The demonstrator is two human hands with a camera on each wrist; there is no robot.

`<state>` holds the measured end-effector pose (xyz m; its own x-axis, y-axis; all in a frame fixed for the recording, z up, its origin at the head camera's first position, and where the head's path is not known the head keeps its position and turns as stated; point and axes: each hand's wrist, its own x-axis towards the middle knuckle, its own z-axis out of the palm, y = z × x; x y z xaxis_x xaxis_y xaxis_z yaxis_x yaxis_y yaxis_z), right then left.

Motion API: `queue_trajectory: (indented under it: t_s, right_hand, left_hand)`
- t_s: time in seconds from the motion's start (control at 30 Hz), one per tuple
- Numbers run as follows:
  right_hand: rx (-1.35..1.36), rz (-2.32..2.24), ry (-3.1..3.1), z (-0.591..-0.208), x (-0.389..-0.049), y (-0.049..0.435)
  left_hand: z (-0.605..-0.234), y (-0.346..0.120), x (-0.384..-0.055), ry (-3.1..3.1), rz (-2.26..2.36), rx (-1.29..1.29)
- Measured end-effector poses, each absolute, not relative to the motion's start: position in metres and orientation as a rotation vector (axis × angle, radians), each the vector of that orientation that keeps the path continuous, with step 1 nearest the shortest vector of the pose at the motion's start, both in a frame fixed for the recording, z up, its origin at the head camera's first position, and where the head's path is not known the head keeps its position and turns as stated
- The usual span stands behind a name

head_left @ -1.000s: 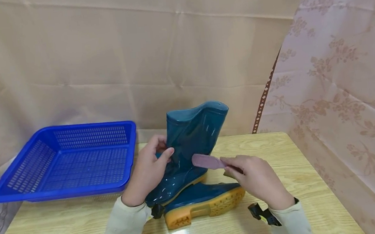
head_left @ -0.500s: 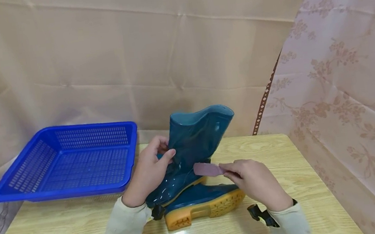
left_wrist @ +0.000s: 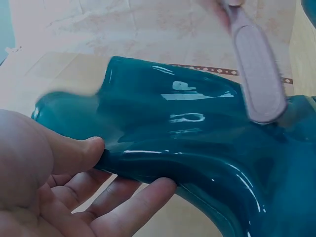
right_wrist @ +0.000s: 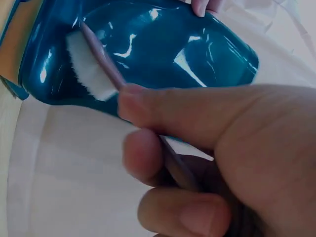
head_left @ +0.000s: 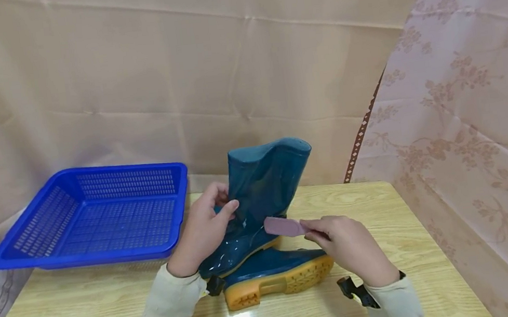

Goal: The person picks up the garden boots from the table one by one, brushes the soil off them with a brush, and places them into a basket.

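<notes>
A glossy teal rubber boot [head_left: 263,183] stands tilted in the head view, its wide opening uppermost. My left hand [head_left: 207,226] grips its shaft from the left, thumb on the near side and the other fingers beneath, as the left wrist view shows. In my right hand [head_left: 345,242] is a mauve scrub brush [head_left: 285,226], pinched by the handle between thumb and fingers. White bristles [right_wrist: 89,66] press against the boot near the ankle in the right wrist view. Below lies a second teal boot [head_left: 276,273] on its side, yellow-orange sole facing me.
A blue plastic basket [head_left: 119,255] with slotted walls sits at the table's left. Beige cloth [head_left: 170,84] hangs behind the wood-grain table [head_left: 357,196], and pink floral cloth [head_left: 481,127] hangs on the right.
The brush has moved down the boot from the lower shaft to the ankle. The boot's top tipped slightly right and down, then came back. My left hand keeps its grip.
</notes>
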<state>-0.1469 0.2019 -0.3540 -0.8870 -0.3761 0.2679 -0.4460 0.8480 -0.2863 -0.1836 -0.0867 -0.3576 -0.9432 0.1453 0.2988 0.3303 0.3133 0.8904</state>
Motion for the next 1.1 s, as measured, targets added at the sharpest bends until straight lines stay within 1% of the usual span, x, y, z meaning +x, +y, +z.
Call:
queue_trajectory:
  t_s: [0.1,0.23,0.33,0.4,0.53,0.63,0.87,1.1]
  right_hand:
    - [0.662,0.494,-2.830,-0.3538,-0.1467,0.2025]
    - [0.755,0.555,-2.510,-0.3516,-0.1452,0.2059]
    - [0.744,0.554,-2.340,-0.3509,-0.1455,0.2071]
    - [0.696,0.521,-2.385,-0.3515,-0.1457,0.2065]
    - [0.647,0.435,-2.715,-0.3543,-0.1462,0.2029]
    - [0.622,0.463,-2.842,-0.3542,-0.1459,0.2015]
    - [0.460,0.696,-2.699,-0.3483,-0.1415,0.2058]
    - [0.403,0.695,-2.665,-0.3476,-0.1395,0.2072]
  left_hand:
    - [-0.3584,-0.0872,-0.1850,-2.409,-1.713,-0.436]
    - [-0.3583,-0.0867,-0.1850,-2.405,-1.703,-0.443]
    - [-0.3571,-0.0855,-0.1842,-2.405,-1.686,-0.457]
    - [-0.3564,-0.0853,-0.1838,-2.408,-1.674,-0.462]
    - [-0.3579,-0.0862,-0.1851,-2.412,-1.667,-0.449]
    - [-0.3596,-0.0873,-0.1865,-2.409,-1.688,-0.429]
    - [-0.3620,-0.0886,-0.1900,-2.429,-1.706,-0.375]
    - [-0.3637,-0.0892,-0.1928,-2.453,-1.709,-0.337]
